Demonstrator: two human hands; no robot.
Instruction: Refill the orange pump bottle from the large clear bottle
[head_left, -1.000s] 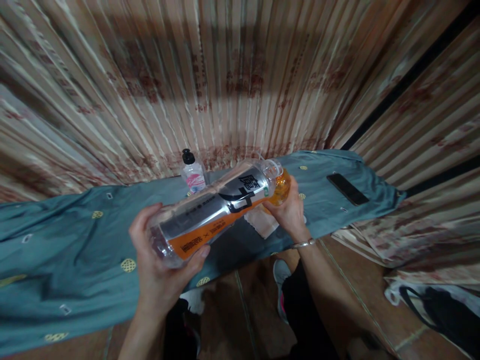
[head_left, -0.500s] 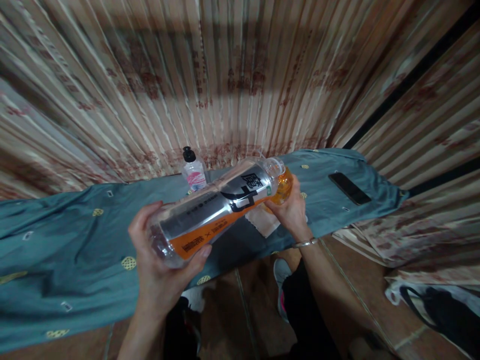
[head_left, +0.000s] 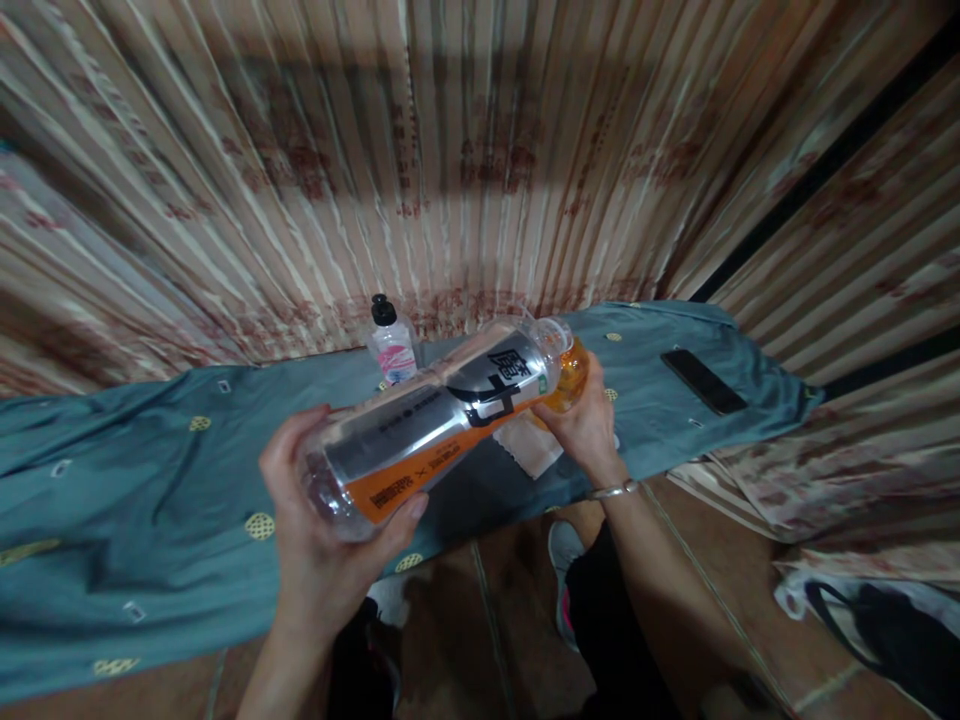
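Now, at left, the person's left hand (head_left: 321,550) cups the base of a large clear plastic drink bottle (head_left: 431,435), fingers wrapped over the far side and thumb pressed along the near one. Over on the right, the right hand (head_left: 587,425), a silver bangle (head_left: 611,490) at its wrist, curls around an orange see-through container (head_left: 574,378), right at the bottle's mouth. To the containers: a clear squeeze bottle (head_left: 394,355), black-capped and pink-labelled, stands upright at the back of the teal cloth (head_left: 169,475). The drink bottle slants above that cloth, between the hands, mouth to the right; its silver-and-orange label hides most of the inside. Whether the orange is liquid or tinted plastic, I can't tell. Far right, a dark phone (head_left: 703,381) lies flat.
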